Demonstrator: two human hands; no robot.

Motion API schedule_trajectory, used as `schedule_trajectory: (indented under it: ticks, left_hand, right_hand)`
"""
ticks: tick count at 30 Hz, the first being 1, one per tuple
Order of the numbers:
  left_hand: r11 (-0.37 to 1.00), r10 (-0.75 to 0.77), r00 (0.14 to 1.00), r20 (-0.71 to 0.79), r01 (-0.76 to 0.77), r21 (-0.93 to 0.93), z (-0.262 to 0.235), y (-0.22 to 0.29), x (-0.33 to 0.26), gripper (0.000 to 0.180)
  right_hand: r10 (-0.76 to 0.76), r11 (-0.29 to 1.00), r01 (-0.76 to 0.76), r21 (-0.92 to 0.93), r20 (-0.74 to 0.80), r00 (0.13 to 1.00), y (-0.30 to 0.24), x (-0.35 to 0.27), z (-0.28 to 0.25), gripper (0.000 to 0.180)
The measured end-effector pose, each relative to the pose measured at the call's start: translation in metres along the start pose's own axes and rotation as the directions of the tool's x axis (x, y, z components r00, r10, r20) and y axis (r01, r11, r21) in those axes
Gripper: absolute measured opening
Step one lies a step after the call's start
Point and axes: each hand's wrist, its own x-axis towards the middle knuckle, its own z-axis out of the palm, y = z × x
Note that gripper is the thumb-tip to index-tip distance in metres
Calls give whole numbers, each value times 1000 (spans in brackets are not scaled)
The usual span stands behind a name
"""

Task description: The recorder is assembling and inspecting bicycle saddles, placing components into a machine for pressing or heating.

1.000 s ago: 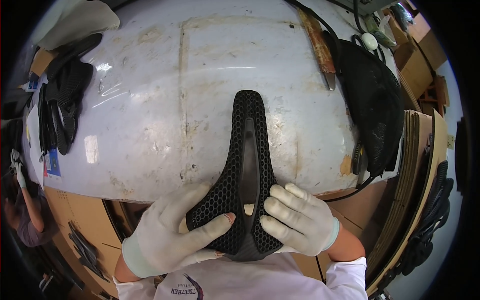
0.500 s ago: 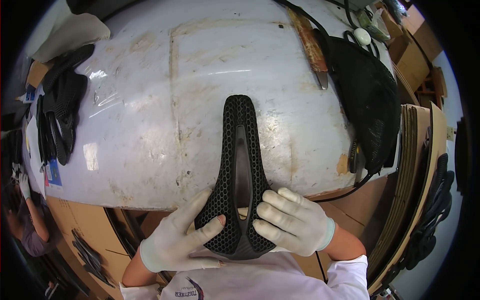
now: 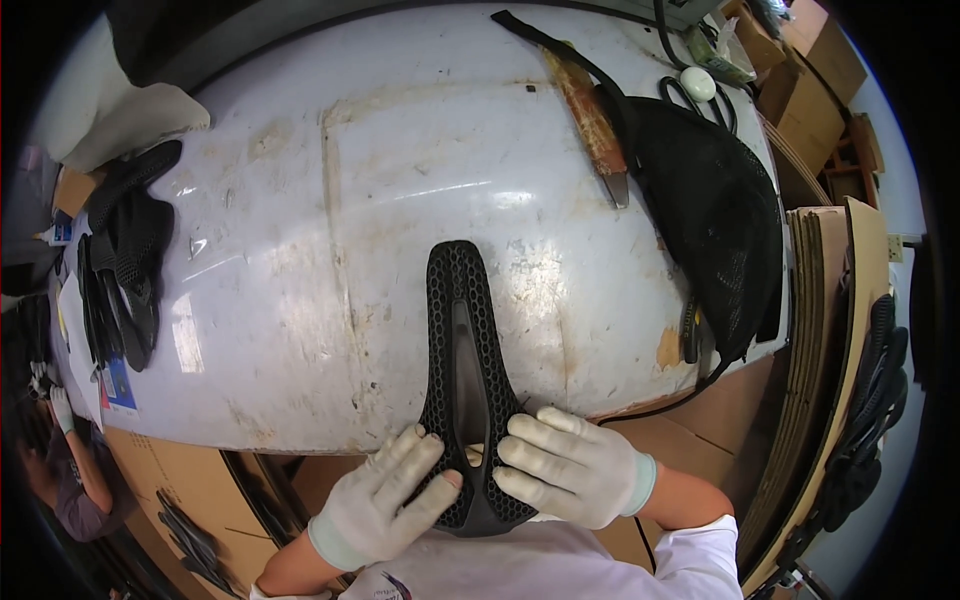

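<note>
A black bicycle saddle [image 3: 441,370], with a honeycomb lattice and a long slot down its middle, points its narrow nose away from me over the table. Its wide rear is close to my shirt, past the table's near edge. My left hand [image 3: 375,505], in a whitish glove with a worn fingertip, grips the left rear wing, fingers and thumb lying on top. On the opposite wing my right hand [image 3: 580,465], gloved alike, rests its bent fingers on the lattice; its thumb is hidden. The underside of the saddle does not show.
The scuffed white table [image 3: 270,330] spreads ahead. More black saddles [image 3: 135,240] are piled at its left. To the right lie a black mesh bag [image 3: 705,220], a taped-handle blade [image 3: 595,130] and cables. Cardboard sheets [image 3: 815,330] stand at right. Another person's gloved hand [image 3: 62,408] shows far left.
The saddle has come slightly nearer to me and looks tilted differently. My left fingers have shifted onto the top of its wing. The whole view has moved a little.
</note>
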Motion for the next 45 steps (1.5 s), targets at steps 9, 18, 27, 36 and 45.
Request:
schedule_trajectory:
  ticks: [9,18,27,36,45]
  left_hand:
    - [978,45,999,24,-39,-206,-4,-19,4,54]
    - [260,-523,812,259,442,-859,-32,-62,105,82]
    - [419,-646,698,310,663,-620,-29,-42,102,81]
    - [293,-526,819,228,426,-856,-17,-37,82,82]
    - [166,-540,787,297,446,-880,-12,-25,55,73]
  right_hand:
    - [11,999,-10,34,-31,999,0,-4,2,40]
    - [-38,999,38,11,6,999,0,0,3,43]
    - [-1,999,0,46,5,1000,-2,-2,4,46]
    - [-21,1000,21,14,2,1000,-1,-2,6,39]
    - [-75,974,76,212,-13,997,-7,-12,7,64]
